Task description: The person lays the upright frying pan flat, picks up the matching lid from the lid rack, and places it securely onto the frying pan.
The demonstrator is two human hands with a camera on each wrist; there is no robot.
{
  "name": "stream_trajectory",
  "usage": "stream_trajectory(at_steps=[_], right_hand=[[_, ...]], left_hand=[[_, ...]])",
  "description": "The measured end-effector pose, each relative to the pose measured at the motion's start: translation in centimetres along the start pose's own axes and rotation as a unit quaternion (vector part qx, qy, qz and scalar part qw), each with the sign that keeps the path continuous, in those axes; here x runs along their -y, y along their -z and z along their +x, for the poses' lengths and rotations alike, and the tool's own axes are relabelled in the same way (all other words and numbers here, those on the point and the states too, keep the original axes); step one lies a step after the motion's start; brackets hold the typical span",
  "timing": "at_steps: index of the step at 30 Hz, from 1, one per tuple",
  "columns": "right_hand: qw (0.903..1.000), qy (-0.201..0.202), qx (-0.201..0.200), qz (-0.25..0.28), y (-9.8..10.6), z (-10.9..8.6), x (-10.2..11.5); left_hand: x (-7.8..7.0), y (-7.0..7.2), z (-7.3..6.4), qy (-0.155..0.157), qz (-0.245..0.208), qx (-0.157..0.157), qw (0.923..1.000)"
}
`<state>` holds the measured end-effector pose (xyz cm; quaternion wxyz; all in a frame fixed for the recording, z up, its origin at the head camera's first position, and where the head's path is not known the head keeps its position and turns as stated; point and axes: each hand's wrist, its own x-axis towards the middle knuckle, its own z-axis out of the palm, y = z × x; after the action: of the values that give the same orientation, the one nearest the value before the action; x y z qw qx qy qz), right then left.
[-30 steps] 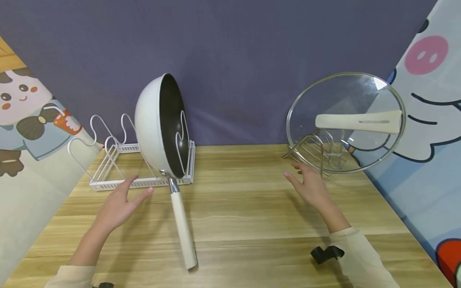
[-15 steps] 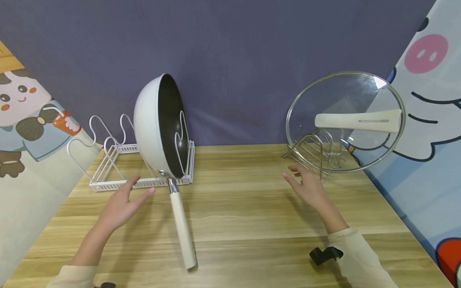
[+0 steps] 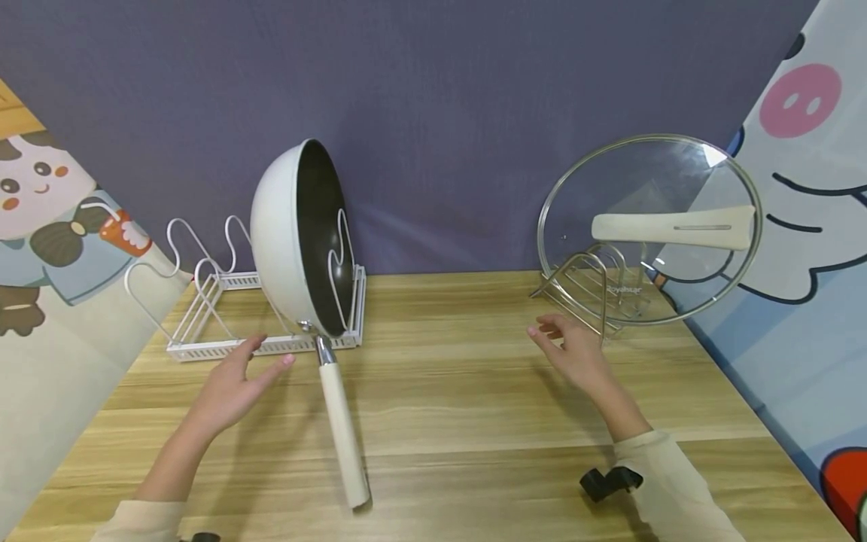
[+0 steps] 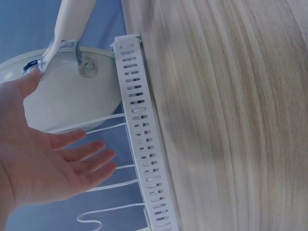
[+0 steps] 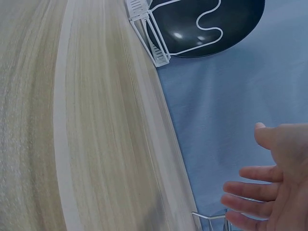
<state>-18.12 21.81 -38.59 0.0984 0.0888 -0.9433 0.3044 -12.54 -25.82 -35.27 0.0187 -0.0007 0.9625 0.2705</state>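
Observation:
My left hand [image 3: 226, 391] hovers in front of the white rack [image 3: 203, 349], fingers spread and holding nothing. A white wok [image 3: 278, 233] with a dark inside stands on edge in that rack, its cream handle [image 3: 344, 436] slanting down toward me, right of the left hand. In the left wrist view the thumb overlaps the metal joint of the handle. On the right, my right hand [image 3: 576, 354] is also bare, fingers relaxed, just in front of a metal wire stand [image 3: 603, 282]. A glass lid [image 3: 650, 181] with a cream grip [image 3: 673, 227] leans upright in the stand.
Both racks stand near the back edge of a wooden table [image 3: 460, 391], against a dark blue-grey backdrop [image 3: 447, 135]. Cartoon-printed sheets [image 3: 813, 248] flank the table. A black strap mount [image 3: 609, 482] sits at the right wrist.
My left hand has shifted slightly right, toward the wok handle. The right hand has drawn a little down and away from the wire stand. Wok and lid stay put.

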Motion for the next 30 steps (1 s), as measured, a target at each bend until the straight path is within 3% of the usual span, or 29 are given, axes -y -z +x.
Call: stream_trajectory(at_steps=[22,30], right_hand=[[0.9998,-0.014,0.012,0.003,-0.23,-0.28,0.24],[0.9995,-0.011,0.009,0.029,-0.33,-0.28,0.62]], left_hand=[[-0.5,-0.03,0.1,-0.01,-0.012,0.011,0.9998],[-0.77,0.0,-0.05,-0.013,-0.027,0.019,0.9994]])
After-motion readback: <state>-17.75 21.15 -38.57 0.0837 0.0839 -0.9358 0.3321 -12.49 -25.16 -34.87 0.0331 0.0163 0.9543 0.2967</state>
